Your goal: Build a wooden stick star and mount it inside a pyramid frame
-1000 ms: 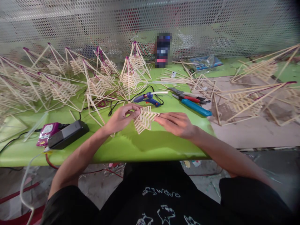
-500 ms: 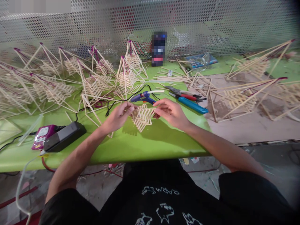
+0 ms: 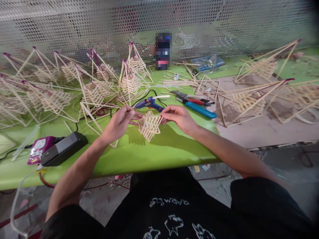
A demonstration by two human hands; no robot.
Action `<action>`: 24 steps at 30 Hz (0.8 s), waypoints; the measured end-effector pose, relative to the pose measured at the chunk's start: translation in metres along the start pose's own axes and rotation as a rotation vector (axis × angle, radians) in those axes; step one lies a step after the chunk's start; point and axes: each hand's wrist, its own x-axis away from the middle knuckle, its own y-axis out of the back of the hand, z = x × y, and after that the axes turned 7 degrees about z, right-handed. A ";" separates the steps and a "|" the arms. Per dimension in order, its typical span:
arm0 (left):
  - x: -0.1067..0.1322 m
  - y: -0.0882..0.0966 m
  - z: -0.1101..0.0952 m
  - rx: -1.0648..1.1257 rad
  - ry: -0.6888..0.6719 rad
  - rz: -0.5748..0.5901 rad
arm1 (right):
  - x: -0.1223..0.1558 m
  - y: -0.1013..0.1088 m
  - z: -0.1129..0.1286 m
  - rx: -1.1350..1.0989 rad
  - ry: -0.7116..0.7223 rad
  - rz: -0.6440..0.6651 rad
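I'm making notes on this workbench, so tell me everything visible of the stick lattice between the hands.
The stick lattice is pale and looks wooden: thin sticks stacked in layers with gaps between, giving a zigzag, star-like outline. It is tilted, apparently held above the tabletop. The right hand appears to pinch its right corner; the left hand is at its left side, contact partly hidden.

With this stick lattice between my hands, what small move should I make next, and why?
I'd perhaps tilt the stick lattice slightly to check its layers: it's raised above the green table, with your right hand at one tip and left hand at the opposite side, and its joints look too small to judge here.
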 end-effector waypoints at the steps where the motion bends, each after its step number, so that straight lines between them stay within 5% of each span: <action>1: 0.000 0.000 0.001 -0.007 0.000 -0.006 | 0.000 0.001 0.000 -0.011 0.002 0.012; 10: 0.003 0.001 -0.003 -0.259 0.015 -0.103 | 0.000 0.005 -0.005 -0.001 0.043 0.066; 19: 0.006 0.010 -0.008 -0.567 0.004 -0.022 | -0.003 0.007 -0.004 0.016 0.065 0.004; 24: 0.009 0.016 -0.023 -0.548 0.058 -0.092 | -0.003 0.006 -0.003 -0.036 0.093 0.040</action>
